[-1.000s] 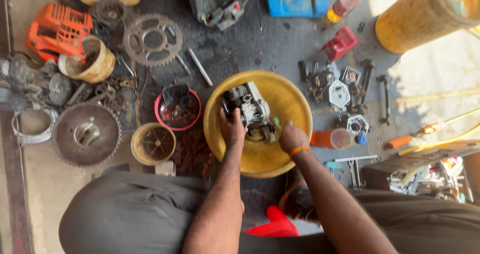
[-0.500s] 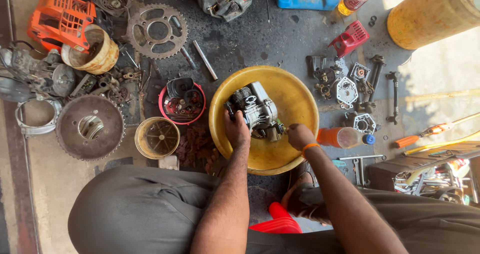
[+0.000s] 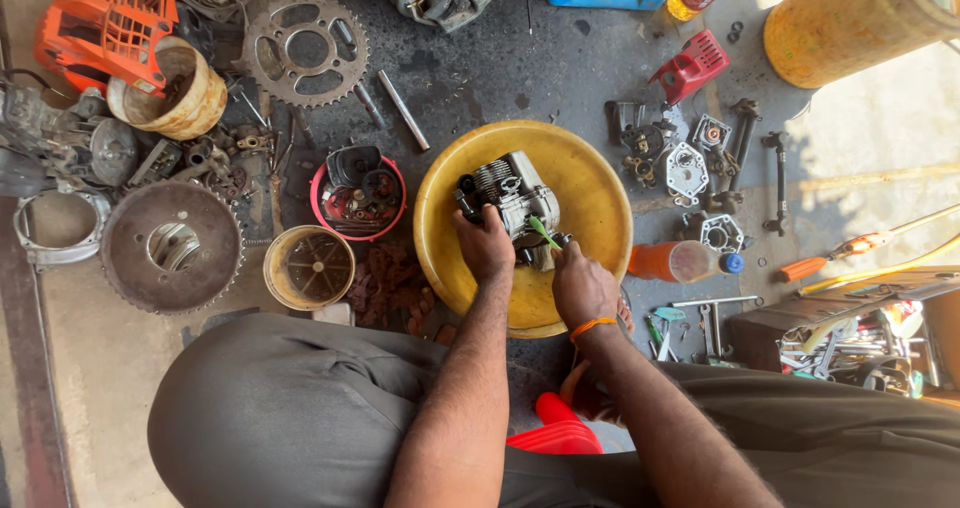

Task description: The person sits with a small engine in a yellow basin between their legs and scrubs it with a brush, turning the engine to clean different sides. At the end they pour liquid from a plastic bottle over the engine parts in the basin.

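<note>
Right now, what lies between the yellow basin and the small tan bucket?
Head view: a pink bowl of dark parts and a patch of rusty bits on the floor.

Harsh sunlight upper right, sharp focus

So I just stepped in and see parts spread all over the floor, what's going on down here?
A person crouches over a wide yellow plastic basin that holds a small grey metal engine block. The left hand grips the block's near side. The right hand, with an orange wristband, holds a thin green tool against it. A large toothed steel sprocket and a red tub of parts lie to the left.
</note>
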The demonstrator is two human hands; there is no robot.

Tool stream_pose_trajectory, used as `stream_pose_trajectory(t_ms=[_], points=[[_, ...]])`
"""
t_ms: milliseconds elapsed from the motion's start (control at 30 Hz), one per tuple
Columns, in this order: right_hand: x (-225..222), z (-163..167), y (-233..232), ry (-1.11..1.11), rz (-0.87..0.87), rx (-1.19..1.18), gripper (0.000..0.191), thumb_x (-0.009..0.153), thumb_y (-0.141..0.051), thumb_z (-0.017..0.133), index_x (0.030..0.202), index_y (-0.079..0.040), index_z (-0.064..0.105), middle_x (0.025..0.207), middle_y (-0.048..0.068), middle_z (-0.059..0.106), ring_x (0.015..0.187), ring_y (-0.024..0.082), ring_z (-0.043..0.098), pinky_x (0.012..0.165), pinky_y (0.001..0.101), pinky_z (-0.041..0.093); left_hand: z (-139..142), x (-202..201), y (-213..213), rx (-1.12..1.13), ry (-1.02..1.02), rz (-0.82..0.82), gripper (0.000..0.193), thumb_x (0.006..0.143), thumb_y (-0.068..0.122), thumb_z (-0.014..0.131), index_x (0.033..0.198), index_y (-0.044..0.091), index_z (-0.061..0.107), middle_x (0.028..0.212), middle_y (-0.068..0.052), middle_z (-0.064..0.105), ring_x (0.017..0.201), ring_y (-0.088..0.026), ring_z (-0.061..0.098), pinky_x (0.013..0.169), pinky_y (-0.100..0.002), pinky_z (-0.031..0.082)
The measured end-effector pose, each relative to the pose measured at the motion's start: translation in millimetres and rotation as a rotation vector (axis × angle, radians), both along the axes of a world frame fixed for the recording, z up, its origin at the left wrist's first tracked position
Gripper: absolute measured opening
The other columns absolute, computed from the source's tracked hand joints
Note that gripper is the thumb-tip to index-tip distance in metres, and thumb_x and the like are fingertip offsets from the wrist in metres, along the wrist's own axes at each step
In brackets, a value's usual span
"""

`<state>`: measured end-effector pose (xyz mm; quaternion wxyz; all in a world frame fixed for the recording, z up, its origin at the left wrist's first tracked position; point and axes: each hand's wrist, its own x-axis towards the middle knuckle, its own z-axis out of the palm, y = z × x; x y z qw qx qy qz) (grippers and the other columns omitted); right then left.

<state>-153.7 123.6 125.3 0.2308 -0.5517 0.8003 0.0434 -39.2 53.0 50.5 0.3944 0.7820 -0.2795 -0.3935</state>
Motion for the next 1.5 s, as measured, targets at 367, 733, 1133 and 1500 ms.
stream_pose_trajectory(t_ms=[367, 733, 1133, 1500], points=[[17.8, 4.0, -20.2, 0.003, -0.024, -0.014, 0.040, 0.109, -0.040, 0.042, 0.111, -0.007, 0.064, 0.093, 0.025, 0.075, 0.090, 0.046, 0.071, 0.081, 0.0570, 0.054, -3.6, 3.6, 3.6, 0.066, 0.070, -0.044, 0.067, 0.097, 0.044, 0.049, 0.144, -0.002, 0.036, 0.128, -0.027, 0.059, 0.113, -0.041, 0.065, 0.094, -0.050, 0.054], [26.3, -10.1, -14.5, -0.195, 0.007, -0.080, 0.042, 0.106, -0.042, 0.046, 0.100, -0.005, 0.065, 0.095, 0.027, 0.073, 0.092, 0.049, 0.068, 0.083, 0.0578, 0.053, -29.6, 2.6, 3.5, 0.059, 0.132, 0.013, 0.063, 0.096, 0.041, 0.051, 0.137, -0.007, 0.039, 0.123, -0.031, 0.061, 0.108, -0.042, 0.067, 0.093, -0.049, 0.055], [12.1, -21.5, -7.4, -0.134, -0.046, -0.002, 0.042, 0.106, -0.045, 0.041, 0.107, -0.009, 0.062, 0.094, 0.025, 0.074, 0.088, 0.046, 0.071, 0.079, 0.0571, 0.054, -11.7, -0.8, -2.8, 0.179, 0.160, -0.033, 0.064, 0.097, 0.044, 0.048, 0.140, -0.002, 0.038, 0.125, -0.026, 0.062, 0.109, -0.038, 0.068, 0.093, -0.048, 0.056], [3.9, -19.2, -1.2, -0.117, -0.067, 0.002, 0.034, 0.107, -0.041, 0.040, 0.114, -0.014, 0.058, 0.088, 0.026, 0.072, 0.083, 0.049, 0.069, 0.076, 0.0607, 0.052, -20.2, -8.3, -3.6, 0.187, 0.133, -0.030, 0.069, 0.100, 0.046, 0.046, 0.144, -0.005, 0.034, 0.125, -0.029, 0.061, 0.105, -0.039, 0.069, 0.086, -0.046, 0.060]])
